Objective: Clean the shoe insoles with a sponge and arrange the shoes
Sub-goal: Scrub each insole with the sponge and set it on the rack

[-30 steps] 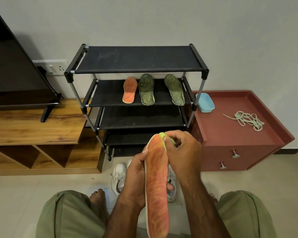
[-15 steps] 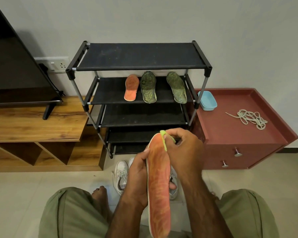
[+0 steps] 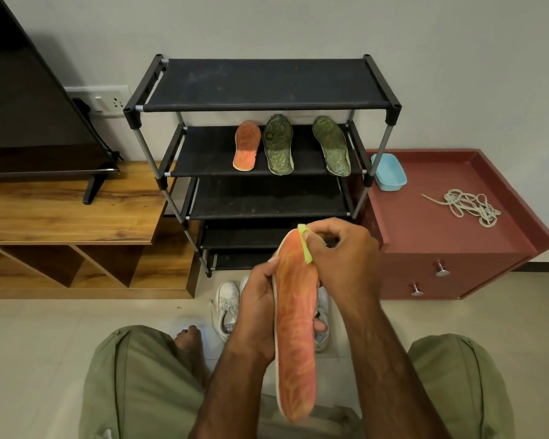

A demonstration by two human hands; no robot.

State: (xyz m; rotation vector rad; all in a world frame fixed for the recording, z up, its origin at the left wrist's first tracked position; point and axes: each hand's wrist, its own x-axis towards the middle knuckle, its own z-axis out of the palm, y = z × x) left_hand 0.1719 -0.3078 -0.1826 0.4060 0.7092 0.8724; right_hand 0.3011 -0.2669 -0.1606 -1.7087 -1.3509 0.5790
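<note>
While three flat insoles, one short orange insole (image 3: 247, 145) and two mottled green insoles (image 3: 278, 144), lie side by side on the second shelf of the black fabric-and-tube shoe rack (image 3: 267, 103) at twelve o'clock, the long orange foam insole (image 3: 295, 327) is held at six o'clock, with its toe pointing to twelve. Its face is marbled and matte, with a pale rim. The left hand (image 3: 254, 315) grips it from beneath at mid-length, thumb on the nine-o'clock edge and a fingertip showing at the three-o'clock edge. The right hand (image 3: 339, 258), fingers curled, pinches a thin yellow-green sponge (image 3: 305, 242) against the toe end. Cleaning appears well advanced, though whether the shelved insoles are already wiped cannot be told. Finishing this one and arranging the shoes look to be what is left. White low sneakers (image 3: 227, 307) lie on the pale tiles behind the hands, partly hidden. A light blue plastic tub (image 3: 389, 172) at one o'clock and a loose coil of pale laces (image 3: 466, 207) at two o'clock rest on the dark red cabinet (image 3: 457, 248).
</note>
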